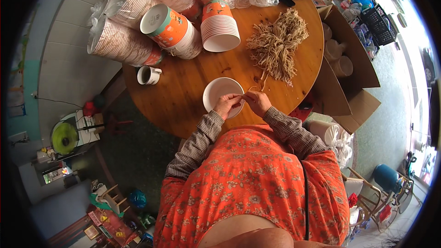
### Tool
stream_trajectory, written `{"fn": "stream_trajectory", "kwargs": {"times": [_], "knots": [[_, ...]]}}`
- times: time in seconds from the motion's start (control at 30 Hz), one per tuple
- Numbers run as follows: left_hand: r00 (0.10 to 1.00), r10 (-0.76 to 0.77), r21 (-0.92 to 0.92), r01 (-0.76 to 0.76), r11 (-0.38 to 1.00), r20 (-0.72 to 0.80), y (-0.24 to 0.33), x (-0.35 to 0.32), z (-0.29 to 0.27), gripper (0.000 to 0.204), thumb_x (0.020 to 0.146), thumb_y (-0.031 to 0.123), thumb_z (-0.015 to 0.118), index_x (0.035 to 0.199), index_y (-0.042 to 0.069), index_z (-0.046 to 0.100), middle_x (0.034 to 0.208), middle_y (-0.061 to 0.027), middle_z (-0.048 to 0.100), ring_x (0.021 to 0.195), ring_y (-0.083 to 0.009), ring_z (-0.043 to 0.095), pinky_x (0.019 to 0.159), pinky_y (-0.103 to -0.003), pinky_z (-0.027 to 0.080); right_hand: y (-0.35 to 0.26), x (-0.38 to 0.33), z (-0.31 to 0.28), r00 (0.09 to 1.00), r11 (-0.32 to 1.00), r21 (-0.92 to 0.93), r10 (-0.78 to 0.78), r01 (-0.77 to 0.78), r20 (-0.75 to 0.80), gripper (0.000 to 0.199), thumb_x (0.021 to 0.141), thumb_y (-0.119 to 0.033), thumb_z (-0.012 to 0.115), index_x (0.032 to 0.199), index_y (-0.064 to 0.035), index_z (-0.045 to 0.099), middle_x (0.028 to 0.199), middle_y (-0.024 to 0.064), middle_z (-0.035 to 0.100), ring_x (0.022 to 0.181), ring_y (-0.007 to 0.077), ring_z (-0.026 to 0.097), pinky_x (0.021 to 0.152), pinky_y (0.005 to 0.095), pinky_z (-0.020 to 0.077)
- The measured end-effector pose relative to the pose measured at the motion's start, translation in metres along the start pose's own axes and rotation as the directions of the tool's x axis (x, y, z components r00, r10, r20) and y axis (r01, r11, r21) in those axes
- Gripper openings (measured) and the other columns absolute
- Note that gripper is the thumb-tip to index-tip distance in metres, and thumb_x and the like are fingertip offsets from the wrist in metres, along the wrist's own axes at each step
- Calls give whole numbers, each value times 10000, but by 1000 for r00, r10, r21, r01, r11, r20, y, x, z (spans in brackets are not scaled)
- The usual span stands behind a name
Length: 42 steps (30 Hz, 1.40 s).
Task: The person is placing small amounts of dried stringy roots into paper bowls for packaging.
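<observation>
Head view: left hand (pixel 226 104) and right hand (pixel 257 102) pinch one string (pixel 248 93) over the bowl (pixel 216 89), table's 6 o'clock edge. Light, limp, likely frays; grip near ends. Bundle (pixel 277 43) at 2 o'clock.

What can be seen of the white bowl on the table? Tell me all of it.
The white bowl is round, plain and shallow, paper or plastic by its look, standing upright and open near the front edge of the round wooden table. It looks empty. The left hand lies over its near rim; the right hand is just beside it, and a thin tan string runs between the hands.
</observation>
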<state>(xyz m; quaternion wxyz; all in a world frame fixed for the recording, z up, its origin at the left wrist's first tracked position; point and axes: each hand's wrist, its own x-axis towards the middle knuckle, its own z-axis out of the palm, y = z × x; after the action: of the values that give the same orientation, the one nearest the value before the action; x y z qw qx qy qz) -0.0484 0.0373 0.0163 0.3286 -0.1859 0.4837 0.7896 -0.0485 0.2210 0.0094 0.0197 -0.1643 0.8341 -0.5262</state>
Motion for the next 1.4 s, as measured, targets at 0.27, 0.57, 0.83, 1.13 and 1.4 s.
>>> {"fn": "stream_trajectory", "kwargs": {"times": [0.27, 0.57, 0.83, 1.13, 1.4], "knots": [[987, 127, 295, -94, 951, -96, -7, 6, -1, 162, 868, 131, 625, 960, 0, 651, 870, -26, 659, 787, -94, 605, 710, -228, 493, -1, -3, -7, 982, 980, 62, 189, -189, 6, 168, 850, -187, 575, 858, -28, 628, 733, 145, 634, 684, 290, 641, 600, 363, 498], [958, 268, 746, -104, 658, -103, -21, 14, -4, 171, 803, 144, 668, 917, 16, 665, 787, -71, 666, 691, -138, 619, 641, -264, 495, 12, -8, 1, 931, 929, 157, 352, -335, -97, 161, 862, -197, 540, 830, -40, 556, 694, 166, 615, 657, 342, 620, 578, 404, 488], [811, 573, 847, -386, 366, 122, -12, 5, 12, 158, 780, 141, 676, 898, 37, 667, 830, -96, 659, 737, -216, 641, 681, -304, 510, 12, -7, 5, 954, 955, 112, 286, -276, -91, 167, 869, -189, 540, 804, -36, 541, 652, 160, 605, 613, 325, 622, 550, 398, 483], [771, 612, 830, -452, 327, 179, -15, 4, 12, 162, 769, 116, 669, 904, 47, 612, 811, -100, 631, 748, -264, 636, 674, -332, 507, -14, -2, -15, 909, 876, 252, 375, -412, 182, 188, 903, -181, 529, 900, 1, 572, 705, 104, 638, 648, 176, 649, 579, 295, 509], [661, 646, 862, -507, 10, 382, -15, 3, 26, 121, 728, 67, 629, 760, 90, 515, 724, -66, 514, 686, -278, 542, 640, -392, 428, -9, -6, -20, 946, 953, -225, 249, -201, 210, 252, 843, -241, 594, 818, 9, 611, 675, 73, 628, 614, 153, 618, 560, 286, 502]]}}
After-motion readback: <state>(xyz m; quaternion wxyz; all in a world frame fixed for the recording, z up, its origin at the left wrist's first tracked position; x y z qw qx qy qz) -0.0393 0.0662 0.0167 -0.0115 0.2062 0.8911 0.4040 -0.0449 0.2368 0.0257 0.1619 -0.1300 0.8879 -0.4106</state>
